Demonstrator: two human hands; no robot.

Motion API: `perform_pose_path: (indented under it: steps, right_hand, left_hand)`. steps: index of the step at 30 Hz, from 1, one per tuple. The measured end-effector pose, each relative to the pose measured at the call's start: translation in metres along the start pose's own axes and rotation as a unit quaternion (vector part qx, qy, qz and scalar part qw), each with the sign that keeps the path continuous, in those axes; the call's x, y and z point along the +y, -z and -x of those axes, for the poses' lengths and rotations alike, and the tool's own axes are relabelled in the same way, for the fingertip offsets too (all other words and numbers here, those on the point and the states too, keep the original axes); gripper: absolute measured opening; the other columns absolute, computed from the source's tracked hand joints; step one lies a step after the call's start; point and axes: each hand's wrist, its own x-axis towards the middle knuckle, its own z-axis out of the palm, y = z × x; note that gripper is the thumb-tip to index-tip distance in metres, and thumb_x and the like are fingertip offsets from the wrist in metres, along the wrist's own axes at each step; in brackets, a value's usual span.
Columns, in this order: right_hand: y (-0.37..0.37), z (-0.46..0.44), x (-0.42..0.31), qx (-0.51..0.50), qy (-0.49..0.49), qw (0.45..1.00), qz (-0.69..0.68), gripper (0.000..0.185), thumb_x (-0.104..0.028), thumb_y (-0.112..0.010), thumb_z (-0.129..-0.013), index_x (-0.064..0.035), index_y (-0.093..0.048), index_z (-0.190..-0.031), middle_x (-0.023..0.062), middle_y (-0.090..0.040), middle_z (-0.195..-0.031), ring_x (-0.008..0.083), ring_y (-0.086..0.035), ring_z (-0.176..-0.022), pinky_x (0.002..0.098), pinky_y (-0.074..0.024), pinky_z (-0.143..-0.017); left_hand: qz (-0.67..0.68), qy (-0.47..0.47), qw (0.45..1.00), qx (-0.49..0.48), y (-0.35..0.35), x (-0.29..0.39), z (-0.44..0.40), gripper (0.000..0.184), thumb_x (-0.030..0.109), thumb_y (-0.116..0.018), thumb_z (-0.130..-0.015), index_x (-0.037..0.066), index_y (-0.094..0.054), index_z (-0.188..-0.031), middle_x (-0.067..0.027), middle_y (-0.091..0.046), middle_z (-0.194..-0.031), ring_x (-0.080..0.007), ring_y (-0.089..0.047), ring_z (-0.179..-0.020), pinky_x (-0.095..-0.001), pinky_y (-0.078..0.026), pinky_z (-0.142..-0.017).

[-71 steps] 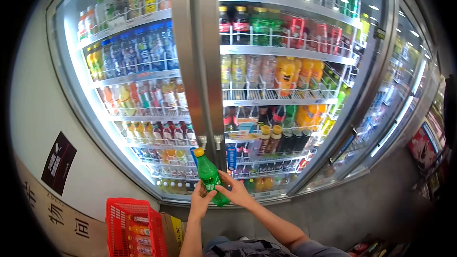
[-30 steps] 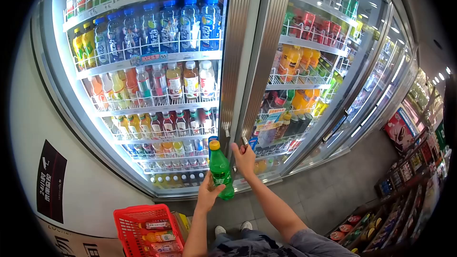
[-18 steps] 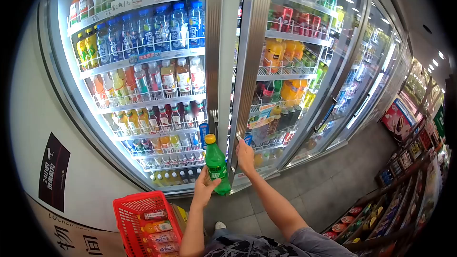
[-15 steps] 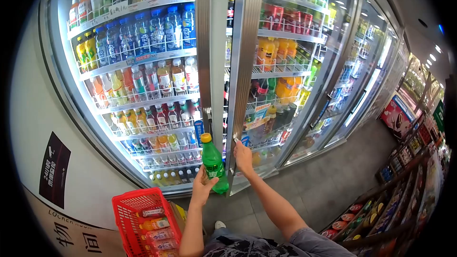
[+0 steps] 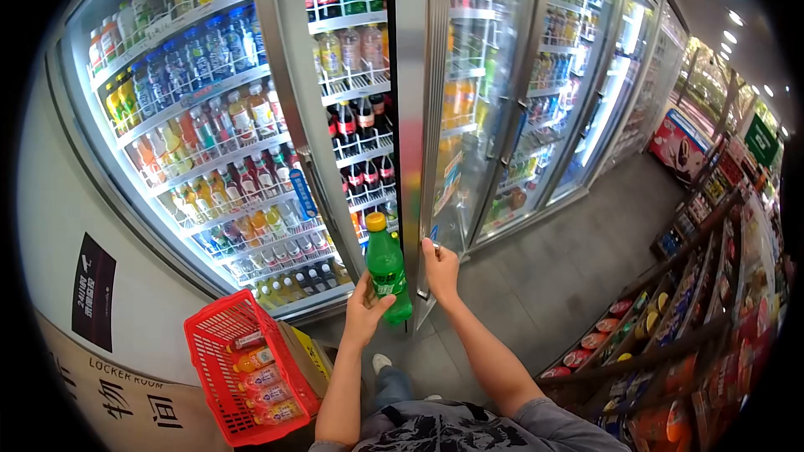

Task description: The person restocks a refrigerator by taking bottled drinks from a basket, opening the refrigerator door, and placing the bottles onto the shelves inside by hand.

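My left hand [image 5: 363, 311] is wrapped round a green plastic soda bottle [image 5: 386, 261] with a yellow cap, held nearly upright in front of the fridge. On the handle side of a glass fridge door [image 5: 437, 142], my right hand [image 5: 441, 273] has its fingers closed round the door handle. That door stands partly open, swung out toward me. Through the gap, shelves show dark cola bottles [image 5: 366, 115] and other drinks. The green bottle covers part of the lower shelves.
A red shopping basket [image 5: 199, 336] with several drink bottles [image 5: 266, 375] sits at lower left on a cardboard box [image 5: 303, 368]. Another closed fridge door [image 5: 280, 67] is at left. Snack racks [image 5: 662, 318] line the right side, beyond the grey floor [image 5: 536, 285].
The fridge door has swung wider with my right hand on its handle, showing more inner shelves. My left hand still holds the green bottle. The view has shifted right.
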Motion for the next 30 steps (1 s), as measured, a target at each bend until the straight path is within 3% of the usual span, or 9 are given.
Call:
perform_pose_path:
  steps: [3, 11, 15, 19, 21, 24, 27, 29, 30]
  right_hand:
    - [0.045, 0.010, 0.007, 0.034, 0.009, 0.998, 0.055, 0.053, -0.044, -0.058, -0.096, -0.0004, -0.054, -0.066, -0.0051, -0.039, -0.057, 0.0051, -0.034, -0.056, 0.0289, -0.0281, -0.049]
    - [0.157, 0.023, 0.012, 0.171, 0.036, 0.983, 0.053, 0.040, -0.031, -0.055, -0.096, -0.0009, -0.057, -0.071, -0.0044, -0.040, -0.056, 0.0063, -0.035, -0.054, 0.0279, -0.0289, -0.049]
    - [0.208, 0.023, 0.003, 0.244, 0.020, 0.969, 0.032, 0.042, -0.034, -0.057, -0.095, 0.0024, -0.053, -0.073, 0.0042, -0.048, -0.059, 0.0098, -0.041, -0.059, 0.0294, -0.0362, -0.055]
    - [0.258, 0.009, 0.014, 0.315, 0.033, 0.948, 0.042, 0.040, -0.031, -0.057, -0.095, 0.0001, -0.053, -0.071, 0.0021, -0.051, -0.061, 0.0100, -0.045, -0.061, 0.0293, -0.0380, -0.057]
    - [0.278, 0.008, 0.010, 0.322, -0.027, 0.945, 0.047, 0.034, -0.029, -0.058, -0.095, 0.0006, -0.057, -0.079, 0.0038, -0.058, -0.071, 0.0126, -0.052, -0.067, 0.0292, -0.0438, -0.065]
    - [0.294, 0.011, 0.002, 0.482, 0.126, 0.865, 0.062, 0.021, -0.019, -0.059, -0.094, -0.0004, -0.060, -0.104, 0.0091, -0.062, -0.100, 0.0213, -0.060, -0.092, 0.0306, -0.0467, -0.087]
    - [0.273, 0.034, -0.032, 0.518, 0.241, 0.808, 0.142, 0.018, -0.013, -0.062, -0.092, -0.0015, -0.062, -0.106, 0.0101, -0.063, -0.101, 0.0215, -0.060, -0.096, 0.0312, -0.0466, -0.087]
    - [0.263, 0.043, -0.003, 0.302, 0.186, 0.930, 0.093, 0.022, -0.010, -0.061, -0.093, -0.0001, -0.059, -0.112, 0.0101, -0.060, -0.109, 0.0169, -0.059, -0.090, 0.0308, -0.0476, -0.087]
    - [0.252, 0.041, -0.025, 0.214, 0.154, 0.954, 0.143, 0.023, -0.011, -0.062, -0.093, -0.0010, -0.059, -0.113, 0.0112, -0.063, -0.104, 0.0158, -0.060, -0.091, 0.0310, -0.0489, -0.084]
  left_hand:
    - [0.000, -0.001, 0.999, -0.040, -0.029, -0.008, 0.007, 0.080, 0.006, -0.073, -0.085, -0.003, -0.026, -0.150, -0.0126, -0.047, -0.142, -0.0198, -0.050, -0.127, -0.0340, -0.039, -0.108]
    - [0.019, 0.021, 0.991, -0.131, -0.104, -0.018, 0.015, 0.080, 0.010, -0.074, -0.085, -0.002, -0.028, -0.149, -0.0127, -0.045, -0.143, -0.0199, -0.049, -0.127, -0.0342, -0.038, -0.108]
    - [0.020, 0.032, 0.986, -0.164, -0.134, -0.031, 0.010, 0.080, 0.011, -0.074, -0.086, -0.001, -0.028, -0.149, -0.0123, -0.046, -0.143, -0.0196, -0.049, -0.127, -0.0346, -0.037, -0.109]
    - [0.037, 0.054, 0.979, -0.195, -0.166, -0.035, -0.001, 0.081, 0.010, -0.074, -0.085, -0.001, -0.028, -0.150, -0.0116, -0.046, -0.143, -0.0203, -0.048, -0.128, -0.0346, -0.037, -0.108]
    - [0.042, 0.062, 0.974, -0.214, -0.180, -0.038, -0.008, 0.083, 0.010, -0.075, -0.084, -0.001, -0.026, -0.151, -0.0115, -0.045, -0.145, -0.0212, -0.047, -0.129, -0.0345, -0.036, -0.108]
    - [0.054, 0.067, 0.970, -0.226, -0.198, -0.041, -0.019, 0.081, 0.008, -0.073, -0.085, 0.000, -0.026, -0.151, -0.0112, -0.045, -0.144, -0.0211, -0.047, -0.129, -0.0346, -0.036, -0.108]
    - [0.057, 0.071, 0.972, -0.216, -0.209, -0.048, -0.029, 0.079, 0.008, -0.071, -0.086, 0.000, -0.026, -0.151, -0.0114, -0.046, -0.144, -0.0209, -0.047, -0.129, -0.0345, -0.037, -0.108]
    - [0.065, 0.088, 0.972, -0.206, -0.212, -0.054, -0.036, 0.076, 0.007, -0.070, -0.087, 0.000, -0.028, -0.150, -0.0114, -0.046, -0.143, -0.0208, -0.047, -0.129, -0.0344, -0.037, -0.107]
    - [0.063, 0.090, 0.972, -0.207, -0.211, -0.059, -0.041, 0.076, 0.007, -0.070, -0.087, 0.000, -0.028, -0.150, -0.0114, -0.046, -0.143, -0.0208, -0.047, -0.129, -0.0344, -0.037, -0.107]
